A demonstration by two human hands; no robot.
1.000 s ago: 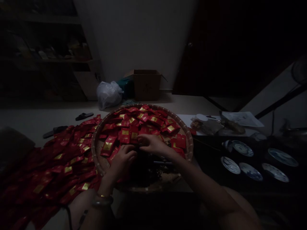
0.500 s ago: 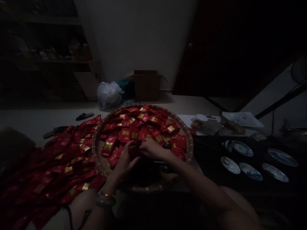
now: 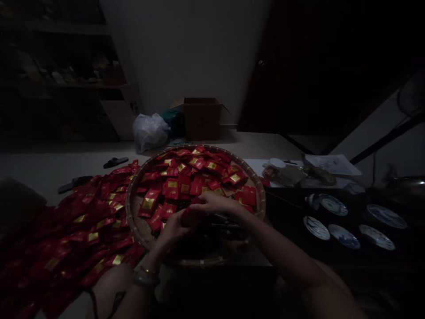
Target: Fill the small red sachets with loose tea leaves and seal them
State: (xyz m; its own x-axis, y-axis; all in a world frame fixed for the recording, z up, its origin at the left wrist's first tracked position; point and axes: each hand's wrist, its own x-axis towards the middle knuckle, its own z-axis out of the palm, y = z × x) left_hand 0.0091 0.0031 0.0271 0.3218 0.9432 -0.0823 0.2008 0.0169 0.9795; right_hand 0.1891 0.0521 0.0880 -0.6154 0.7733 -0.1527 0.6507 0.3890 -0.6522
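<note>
A red packet [image 3: 191, 216] is held between both hands over the near half of a round bamboo tray [image 3: 262, 199]; its long axis is obscured. Its left side is gripped by the curled fingers of the left hand [image 3: 176, 228]. Its upper right is met by the right hand [image 3: 217, 204], fingers bent; whether they pinch cannot be told. Neither hand is nearer. Beyond, more red packets [image 3: 171, 188] are heaped.

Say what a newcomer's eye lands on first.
Red packets with gold patches, heaped in the round tray at centre and piled to its left. Then the left hand and right hand, close together over the tray. Blue-and-white dishes stand out at right.
</note>
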